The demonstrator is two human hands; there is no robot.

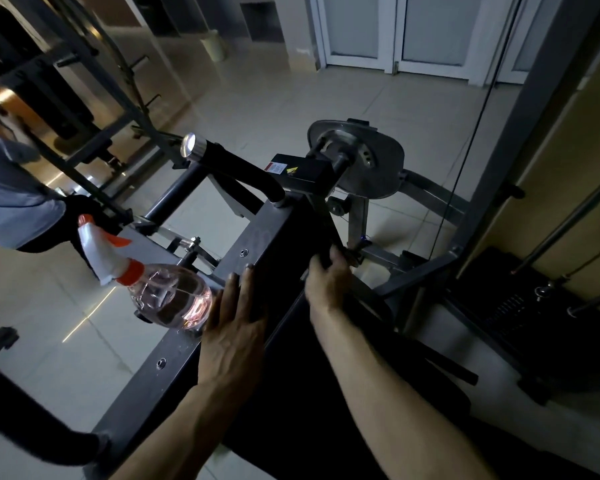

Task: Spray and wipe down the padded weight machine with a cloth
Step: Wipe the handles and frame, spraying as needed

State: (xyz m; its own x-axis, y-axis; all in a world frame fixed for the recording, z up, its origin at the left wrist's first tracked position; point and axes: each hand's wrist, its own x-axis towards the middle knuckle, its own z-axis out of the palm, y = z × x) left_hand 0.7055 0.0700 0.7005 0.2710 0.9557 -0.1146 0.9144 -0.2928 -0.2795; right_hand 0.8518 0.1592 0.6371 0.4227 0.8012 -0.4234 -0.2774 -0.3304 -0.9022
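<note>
The weight machine's black pad [284, 237] runs up the middle of the view, on a grey metal frame [146, 372]. My left hand [236, 320] presses flat against the pad's left side, fingers straight. At the pad's right edge, my right hand [328, 285] curls its fingers round a dark bunch that looks like a cloth [321, 259]; it is hard to tell from the dark pad. A clear spray bottle [167, 296] with a white and orange trigger head stands upright on the frame just left of my left hand.
A black handle with a chrome end [229, 164] and a steel cam disc [361, 157] stand beyond the pad. The weight stack and cables [520, 306] are at the right. Another person [11, 195] is at the left edge, near dark racks. The floor is tiled.
</note>
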